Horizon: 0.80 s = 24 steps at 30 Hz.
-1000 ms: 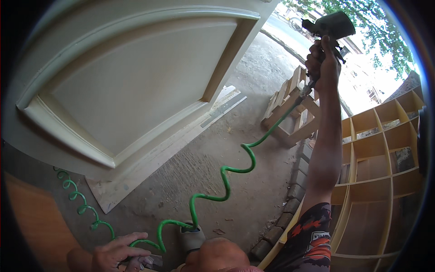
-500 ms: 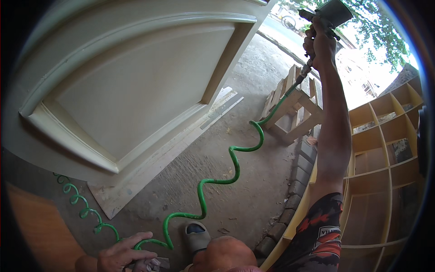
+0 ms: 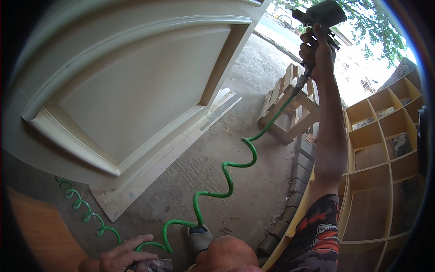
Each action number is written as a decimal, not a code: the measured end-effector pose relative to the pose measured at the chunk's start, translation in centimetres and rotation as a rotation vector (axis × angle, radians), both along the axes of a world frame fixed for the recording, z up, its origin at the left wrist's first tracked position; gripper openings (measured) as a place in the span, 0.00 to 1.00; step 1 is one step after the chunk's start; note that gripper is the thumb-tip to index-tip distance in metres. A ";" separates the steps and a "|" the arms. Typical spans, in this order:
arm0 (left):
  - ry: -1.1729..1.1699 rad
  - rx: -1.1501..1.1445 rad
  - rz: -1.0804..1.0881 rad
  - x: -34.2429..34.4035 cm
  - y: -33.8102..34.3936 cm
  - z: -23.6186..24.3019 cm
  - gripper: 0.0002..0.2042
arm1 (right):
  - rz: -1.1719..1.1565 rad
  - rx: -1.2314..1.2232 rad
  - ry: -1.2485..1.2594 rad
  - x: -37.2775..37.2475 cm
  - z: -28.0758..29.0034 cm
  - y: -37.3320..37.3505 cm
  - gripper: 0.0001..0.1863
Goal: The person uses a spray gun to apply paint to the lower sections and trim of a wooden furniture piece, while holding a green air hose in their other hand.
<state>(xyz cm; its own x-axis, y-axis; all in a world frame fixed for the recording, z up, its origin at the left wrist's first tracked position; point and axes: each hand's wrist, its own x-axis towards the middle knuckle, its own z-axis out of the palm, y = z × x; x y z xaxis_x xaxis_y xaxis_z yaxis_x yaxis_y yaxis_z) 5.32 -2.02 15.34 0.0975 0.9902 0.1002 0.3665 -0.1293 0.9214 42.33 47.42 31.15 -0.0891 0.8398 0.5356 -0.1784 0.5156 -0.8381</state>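
Note:
My right hand [image 3: 317, 52], arm stretched up and forward, is closed around the handle of a dark spray gun [image 3: 325, 13]. A green coiled air hose [image 3: 229, 179] runs from the fitting under the gun down to my left hand [image 3: 127, 255]. At the bottom left, that hand is curled over the hose, which continues beyond it in tighter coils. Something grey and crumpled [image 3: 162, 264] shows by its fingers, too cut off to name. A large cream panelled door [image 3: 149, 95] stands to the left, its curved moulding nearest the gun's side.
Beneath the door lies a pale board [image 3: 113, 201] on the concrete floor. Ahead stands a wooden pallet-like crate [image 3: 283, 120]. Along my right is a wooden shelf unit with compartments [image 3: 369, 170], beside a row of grey blocks [image 3: 294, 186]. An orange-brown panel [image 3: 41, 231] is at lower left.
The spray gun and my right hand have shifted slightly left and a little down. The hose's middle loops have swung left and sagged lower. My left hand stays almost in place.

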 end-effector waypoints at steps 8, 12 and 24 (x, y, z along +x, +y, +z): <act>-0.025 -0.043 0.021 0.5 -0.6 -0.3 0.09 | -0.108 -0.015 -0.036 0.7 -1.1 -0.9 0.19; -0.041 -0.087 0.048 0.4 -0.9 -0.8 0.08 | -0.168 -0.014 -0.062 1.1 -1.2 -0.8 0.20; -0.015 -0.069 0.019 0.5 -0.8 -0.3 0.10 | -0.271 -0.046 -0.104 -0.3 -3.2 -2.0 0.20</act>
